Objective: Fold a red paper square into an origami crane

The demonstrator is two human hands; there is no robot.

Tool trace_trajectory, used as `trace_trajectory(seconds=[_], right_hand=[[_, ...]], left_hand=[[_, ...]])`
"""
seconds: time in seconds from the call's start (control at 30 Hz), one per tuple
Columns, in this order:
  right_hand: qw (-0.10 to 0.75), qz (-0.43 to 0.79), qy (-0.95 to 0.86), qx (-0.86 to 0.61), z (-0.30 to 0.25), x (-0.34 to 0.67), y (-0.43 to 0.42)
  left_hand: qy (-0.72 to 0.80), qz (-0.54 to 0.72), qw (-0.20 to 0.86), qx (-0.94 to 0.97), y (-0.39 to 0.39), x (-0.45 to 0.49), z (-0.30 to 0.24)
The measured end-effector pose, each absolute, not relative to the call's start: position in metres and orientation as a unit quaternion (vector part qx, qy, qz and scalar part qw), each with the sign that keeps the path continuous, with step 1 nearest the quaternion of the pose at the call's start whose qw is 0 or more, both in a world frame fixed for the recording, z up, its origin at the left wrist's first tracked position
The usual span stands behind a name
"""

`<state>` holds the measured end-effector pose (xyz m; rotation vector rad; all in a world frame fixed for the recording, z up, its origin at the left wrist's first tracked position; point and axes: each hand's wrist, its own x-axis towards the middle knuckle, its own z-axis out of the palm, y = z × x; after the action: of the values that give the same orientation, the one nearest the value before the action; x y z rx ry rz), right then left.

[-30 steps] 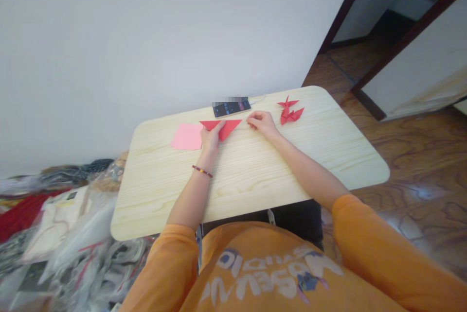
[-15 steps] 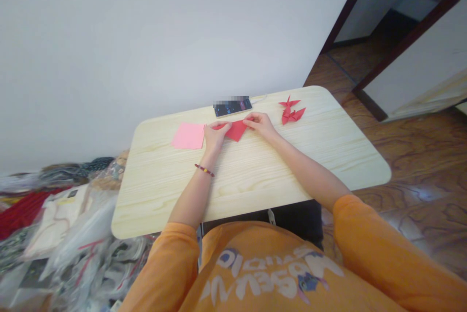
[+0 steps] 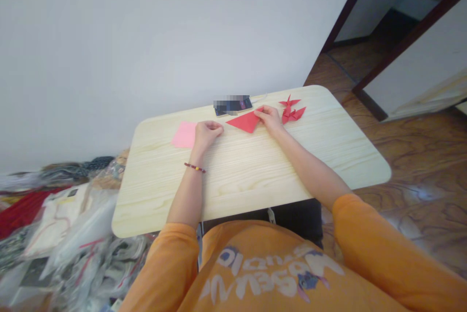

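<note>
A red paper folded into a triangle (image 3: 245,122) lies on the pale wooden table (image 3: 248,176). My right hand (image 3: 270,118) pinches its right corner, fingers closed on the paper. My left hand (image 3: 206,133) rests on the table to the left of the triangle, fingers curled into a loose fist with nothing seen in it, apart from the red paper. Its knuckles overlap the right edge of a pink square sheet (image 3: 183,135).
A dark phone (image 3: 232,105) lies at the table's far edge by the white wall. Folded red paper figures (image 3: 291,111) sit right of my right hand. Bags and cloth (image 3: 54,234) are piled on the floor at left. A doorway opens at upper right.
My left hand let go of the red triangle and drew back left, curling shut. My right hand took the triangle by its corner and shifted it to the right.
</note>
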<state>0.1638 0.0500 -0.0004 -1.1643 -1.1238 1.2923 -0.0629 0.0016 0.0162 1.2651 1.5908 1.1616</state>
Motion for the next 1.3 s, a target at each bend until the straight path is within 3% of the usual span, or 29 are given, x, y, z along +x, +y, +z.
trace_trajectory(seconds=[0.2,0.53,0.87,1.0,1.3], right_hand=[[0.506,0.549,-0.463,-0.478,-0.003,0.166,0.053],[0.47,0.591,-0.47,-0.458,0.004,0.157,0.043],[0.485,0.591,-0.481,-0.429,0.002,0.157,0.044],[0.487,0.581,-0.493,-0.428,0.001,0.156,0.044],[0.482,0.572,-0.52,-0.412,0.003,0.154,0.041]], left_hand=[[0.539,0.564,0.35,0.519,-0.006,-0.048,0.031],[0.449,0.44,0.309,0.714,-0.01,-0.035,0.021],[0.488,0.431,0.379,0.657,-0.013,-0.034,0.025],[0.49,0.387,0.335,0.705,-0.009,-0.035,0.019],[0.514,0.443,0.243,0.693,-0.001,-0.036,0.003]])
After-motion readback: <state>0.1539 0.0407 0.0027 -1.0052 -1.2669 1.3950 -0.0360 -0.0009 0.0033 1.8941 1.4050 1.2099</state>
